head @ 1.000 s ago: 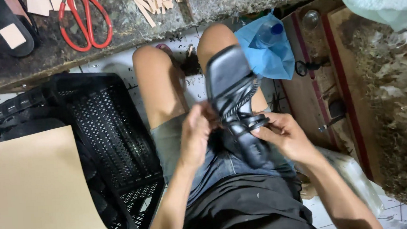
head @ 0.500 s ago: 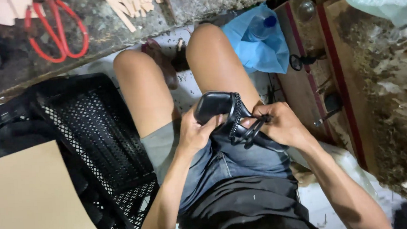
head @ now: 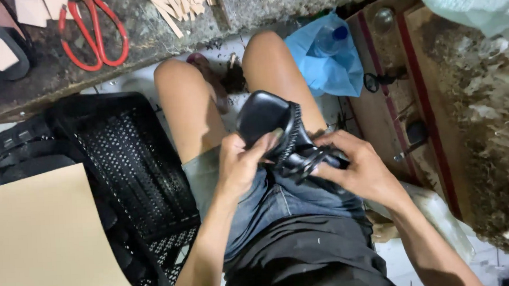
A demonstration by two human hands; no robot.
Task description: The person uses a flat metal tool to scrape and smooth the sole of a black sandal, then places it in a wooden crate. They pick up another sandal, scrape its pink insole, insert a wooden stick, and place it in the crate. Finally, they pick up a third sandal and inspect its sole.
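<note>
While my left hand (head: 241,164) grips the black sandal (head: 277,133) sole | right hand (head: 357,169) pinches its straps | I'd keep it braced on the lap.

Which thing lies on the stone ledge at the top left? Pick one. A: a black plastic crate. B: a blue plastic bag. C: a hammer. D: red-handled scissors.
D: the red-handled scissors lie on the grey stone ledge, while the blue plastic bag and the black plastic crate sit lower down on the floor.
</note>
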